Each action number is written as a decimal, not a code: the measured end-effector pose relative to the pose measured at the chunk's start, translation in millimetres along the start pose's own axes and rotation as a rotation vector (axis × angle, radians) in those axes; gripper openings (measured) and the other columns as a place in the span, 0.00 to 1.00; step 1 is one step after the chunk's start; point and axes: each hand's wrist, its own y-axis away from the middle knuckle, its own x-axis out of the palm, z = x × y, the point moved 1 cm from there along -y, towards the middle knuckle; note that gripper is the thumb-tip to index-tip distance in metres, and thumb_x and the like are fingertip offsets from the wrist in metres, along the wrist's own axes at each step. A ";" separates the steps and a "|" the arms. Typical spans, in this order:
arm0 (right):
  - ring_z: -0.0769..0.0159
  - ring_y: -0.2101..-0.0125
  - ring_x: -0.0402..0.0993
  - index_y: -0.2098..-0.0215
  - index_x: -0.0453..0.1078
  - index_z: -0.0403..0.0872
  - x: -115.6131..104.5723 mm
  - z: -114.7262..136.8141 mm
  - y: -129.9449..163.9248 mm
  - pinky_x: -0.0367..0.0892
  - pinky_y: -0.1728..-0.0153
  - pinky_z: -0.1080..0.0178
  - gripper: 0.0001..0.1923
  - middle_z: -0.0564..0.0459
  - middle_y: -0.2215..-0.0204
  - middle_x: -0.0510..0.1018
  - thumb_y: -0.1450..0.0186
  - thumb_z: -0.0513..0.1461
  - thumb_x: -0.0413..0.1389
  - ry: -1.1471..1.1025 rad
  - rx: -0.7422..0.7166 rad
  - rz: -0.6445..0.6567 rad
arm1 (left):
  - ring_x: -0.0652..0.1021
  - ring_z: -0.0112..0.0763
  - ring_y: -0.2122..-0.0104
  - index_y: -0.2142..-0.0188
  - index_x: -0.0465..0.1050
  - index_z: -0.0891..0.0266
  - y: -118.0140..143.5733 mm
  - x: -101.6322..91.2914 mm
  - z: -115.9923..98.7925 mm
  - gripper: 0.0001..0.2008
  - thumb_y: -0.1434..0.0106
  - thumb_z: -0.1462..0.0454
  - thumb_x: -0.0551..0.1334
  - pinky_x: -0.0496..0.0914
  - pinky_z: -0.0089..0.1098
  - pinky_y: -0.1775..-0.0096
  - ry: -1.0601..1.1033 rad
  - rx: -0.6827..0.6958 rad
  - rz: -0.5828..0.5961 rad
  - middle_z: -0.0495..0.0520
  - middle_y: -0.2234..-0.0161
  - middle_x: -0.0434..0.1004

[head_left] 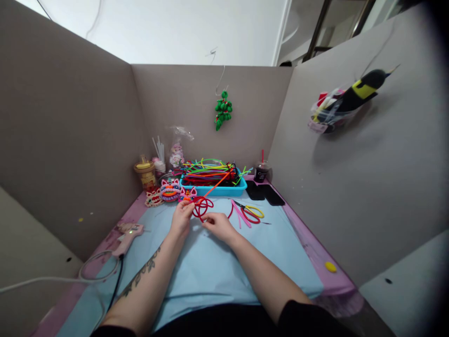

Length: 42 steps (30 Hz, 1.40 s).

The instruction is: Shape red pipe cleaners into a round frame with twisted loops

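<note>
Over the middle of the blue-covered table, my left hand (181, 218) pinches the left side of a red pipe cleaner (202, 206) bent into several loops. My right hand (220, 225) is closed at the lower end of the same loops, fingertips pressed together. An orange pipe cleaner (218, 183) slants up from behind the loops toward the tray. Right of my hands lie scissors (258, 212) with yellow and red handles, beside pink pipe cleaners (240, 216). Just beyond my left hand sit small cat-eared pipe-cleaner figures (170, 190).
A blue tray (220, 191) full of colourful pipe cleaners stands at the back. Left lies a pink glue gun (128, 239) with its cable. Dark flat slabs (272, 194) and a lidded drink cup (261, 173) are back right. Grey partitions (210, 140) enclose the table.
</note>
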 end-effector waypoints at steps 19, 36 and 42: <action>0.61 0.58 0.66 0.52 0.66 0.49 -39.1 7.3 2.5 0.65 0.58 0.58 0.19 0.47 0.58 0.70 0.42 0.34 0.54 0.215 -0.447 -0.376 | 0.73 0.25 0.78 0.70 0.65 0.63 2.5 2.6 0.3 0.19 0.61 0.63 0.70 0.63 0.26 0.73 -0.014 -0.119 -0.017 0.48 0.76 0.75; 0.65 0.68 0.72 0.65 0.74 0.49 -32.8 4.9 -1.6 0.67 0.64 0.61 0.10 0.52 0.71 0.77 0.42 0.35 0.52 -0.118 -0.197 -0.374 | 0.71 0.23 0.79 0.66 0.64 0.63 9.4 7.7 -1.0 0.21 0.58 0.63 0.70 0.61 0.24 0.73 -0.073 -0.122 0.181 0.46 0.77 0.73; 0.64 0.68 0.69 0.74 0.73 0.47 -23.6 5.0 -2.9 0.64 0.62 0.60 0.02 0.54 0.74 0.74 0.48 0.37 0.58 -0.119 -0.063 -0.354 | 0.71 0.23 0.78 0.65 0.63 0.62 10.4 7.2 0.2 0.21 0.58 0.62 0.70 0.61 0.24 0.72 -0.087 -0.086 0.216 0.45 0.78 0.72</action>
